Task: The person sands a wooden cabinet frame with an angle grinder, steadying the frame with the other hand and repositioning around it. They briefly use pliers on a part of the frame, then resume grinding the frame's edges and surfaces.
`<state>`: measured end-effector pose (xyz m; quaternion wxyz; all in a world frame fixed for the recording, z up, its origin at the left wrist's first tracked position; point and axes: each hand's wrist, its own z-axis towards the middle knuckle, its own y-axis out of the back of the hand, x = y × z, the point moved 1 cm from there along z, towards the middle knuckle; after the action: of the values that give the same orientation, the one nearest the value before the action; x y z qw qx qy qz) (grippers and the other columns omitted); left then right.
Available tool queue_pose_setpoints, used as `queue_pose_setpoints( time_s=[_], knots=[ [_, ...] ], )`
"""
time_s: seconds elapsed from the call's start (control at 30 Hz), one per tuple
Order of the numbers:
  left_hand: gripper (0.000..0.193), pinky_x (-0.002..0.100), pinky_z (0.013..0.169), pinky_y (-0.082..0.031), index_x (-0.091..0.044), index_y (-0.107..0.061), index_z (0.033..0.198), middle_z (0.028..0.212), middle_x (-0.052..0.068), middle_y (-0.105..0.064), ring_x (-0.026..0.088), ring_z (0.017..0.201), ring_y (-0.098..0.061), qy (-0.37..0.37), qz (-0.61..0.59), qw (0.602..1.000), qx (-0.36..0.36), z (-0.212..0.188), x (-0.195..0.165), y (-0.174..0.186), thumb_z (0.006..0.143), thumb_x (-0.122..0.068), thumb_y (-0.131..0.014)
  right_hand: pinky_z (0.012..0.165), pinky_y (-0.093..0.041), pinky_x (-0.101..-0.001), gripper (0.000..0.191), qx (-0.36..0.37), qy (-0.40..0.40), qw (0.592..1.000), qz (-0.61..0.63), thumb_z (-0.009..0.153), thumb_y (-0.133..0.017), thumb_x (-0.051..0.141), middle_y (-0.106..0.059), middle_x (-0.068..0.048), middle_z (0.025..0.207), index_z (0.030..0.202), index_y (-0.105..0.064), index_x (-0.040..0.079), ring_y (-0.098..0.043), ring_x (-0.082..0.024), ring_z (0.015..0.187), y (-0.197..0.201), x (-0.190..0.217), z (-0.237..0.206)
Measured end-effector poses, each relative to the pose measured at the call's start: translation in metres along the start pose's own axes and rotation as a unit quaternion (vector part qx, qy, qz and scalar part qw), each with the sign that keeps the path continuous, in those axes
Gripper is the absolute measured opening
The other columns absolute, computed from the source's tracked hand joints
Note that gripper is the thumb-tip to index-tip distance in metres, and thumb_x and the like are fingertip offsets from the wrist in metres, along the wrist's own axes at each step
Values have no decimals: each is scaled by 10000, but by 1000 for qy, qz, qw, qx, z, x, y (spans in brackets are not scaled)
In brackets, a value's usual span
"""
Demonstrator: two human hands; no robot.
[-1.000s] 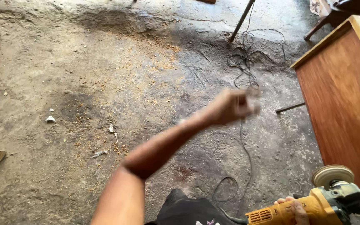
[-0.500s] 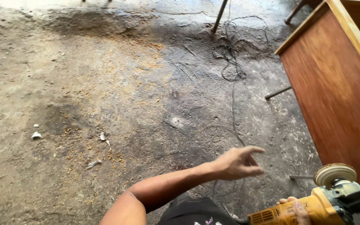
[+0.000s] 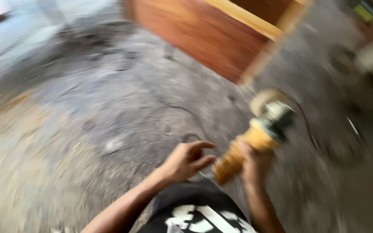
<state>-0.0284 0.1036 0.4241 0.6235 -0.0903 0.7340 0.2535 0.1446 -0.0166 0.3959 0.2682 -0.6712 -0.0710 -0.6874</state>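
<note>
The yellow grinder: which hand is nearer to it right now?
Right. The right hand grips the yellow grinder by its body; the left hand hangs open beside its rear end, apparently not touching.

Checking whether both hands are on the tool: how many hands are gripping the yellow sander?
1. The right hand grips the yellow sander by its body; the left hand is open beside its rear end, seemingly apart, though blur hides detail.

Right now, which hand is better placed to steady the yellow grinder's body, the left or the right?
Left. The left hand is empty, open, close beside the yellow grinder; the right hand already grips it.
</note>
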Motion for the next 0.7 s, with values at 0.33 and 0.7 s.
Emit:
queue_pose_setpoints(
  time_s=[0.33,0.7],
  knots=[
    [648,326,410,-484,-62,-597,1389,531,23,-616,114,390,-553,-221,198,796,528,54,-69,-138,792,-200,-809,736,-605,-322,375,-361,63,930,31,813,-814,153,-691,-55,937,1104,-621,18,-685,-143,817,119,-54,-56],
    [816,364,325,-467,152,-234,1546,497,41,-559,183,361,-512,-471,183,343,792,-136,-132,-193,1006,-331,-611,680,-618,-341,264,-598,152,782,94,843,-784,61,-706,-102,864,1031,-614,-12,-710,-188,743,87,-15,-196]
  ],
)
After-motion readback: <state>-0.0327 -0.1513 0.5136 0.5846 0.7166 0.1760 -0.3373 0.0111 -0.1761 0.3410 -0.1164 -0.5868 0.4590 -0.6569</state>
